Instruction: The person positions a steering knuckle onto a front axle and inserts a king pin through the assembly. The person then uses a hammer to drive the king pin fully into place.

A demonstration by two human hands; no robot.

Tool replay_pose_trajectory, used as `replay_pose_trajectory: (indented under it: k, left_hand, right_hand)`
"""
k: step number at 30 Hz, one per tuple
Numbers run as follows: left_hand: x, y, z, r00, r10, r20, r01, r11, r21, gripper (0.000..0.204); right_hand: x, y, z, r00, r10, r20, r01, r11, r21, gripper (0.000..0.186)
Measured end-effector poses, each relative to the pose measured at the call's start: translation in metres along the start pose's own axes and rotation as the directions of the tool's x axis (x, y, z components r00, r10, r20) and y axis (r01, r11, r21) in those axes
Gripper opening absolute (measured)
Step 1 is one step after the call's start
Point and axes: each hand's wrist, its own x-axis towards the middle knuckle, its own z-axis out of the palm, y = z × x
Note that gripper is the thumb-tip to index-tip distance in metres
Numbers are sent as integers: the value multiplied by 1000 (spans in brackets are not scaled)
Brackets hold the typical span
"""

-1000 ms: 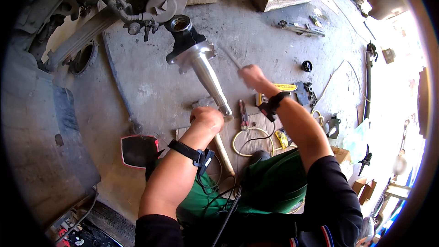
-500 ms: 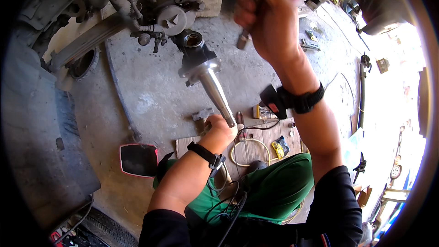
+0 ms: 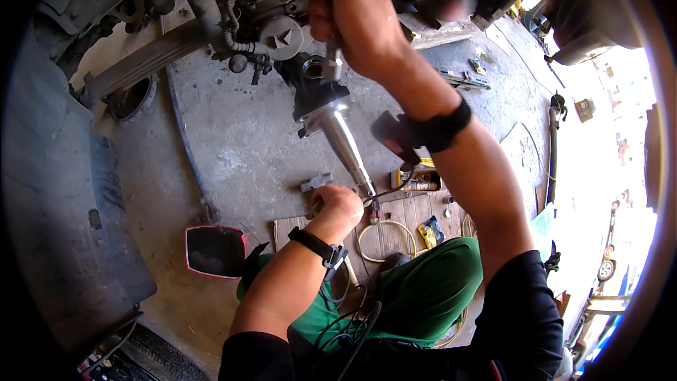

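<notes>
In the upper middle, my right hand (image 3: pixel 361 25) wraps round a metal bar (image 3: pixel 333 63), held upright. Its lower end is beside the round opening of a dark steering knuckle (image 3: pixel 317 99); whether they touch I cannot tell. A shiny tapered spindle (image 3: pixel 343 142) points down toward me from the knuckle. Below the spindle's tip, my left hand (image 3: pixel 340 204) is closed, its fingers mostly hidden behind the back of the hand. It appears to grip a hammer (image 3: pixel 315 182), whose grey head shows just past the fingers and whose pale handle runs down past my wrist.
Vehicle parts and a hose (image 3: pixel 231 10) hang over the upper left. On the floor lie a red-rimmed black tray (image 3: pixel 216 251), a box of small items (image 3: pixel 423 180), a coiled yellowish hose (image 3: pixel 388 222) and a yellow packet (image 3: pixel 431 231). A tyre (image 3: pixel 151 353) is at lower left.
My right hand has come left with the metal bar, bringing its lower end beside the knuckle's opening. My left hand stays in nearly the same place.
</notes>
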Motion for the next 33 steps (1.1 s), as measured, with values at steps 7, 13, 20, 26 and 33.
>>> replay_pose_trajectory:
  k: [7,13,20,26,33]
  left_hand:
    - [6,4,-4,1000,16,20,-15,1000,-21,37]
    - [7,8,-9,999,51,-16,-51,998,-42,36]
    - [9,-2,-4,998,69,11,-67,991,-120,33]
    - [16,0,-2,1000,1,19,1,997,-75,41]
    - [13,2,-4,998,27,57,-24,998,-54,43]
  right_hand:
    - [-22,-71,-51,913,147,382,-173,984,35,22]
    - [-48,-118,-68,767,153,623,-458,810,366,73]
    - [-43,-107,-64,619,54,783,-570,717,401,68]
    - [-69,-109,-33,956,108,273,-97,994,-53,39]
    - [-51,-81,-9,997,-31,-65,-18,764,-645,50]
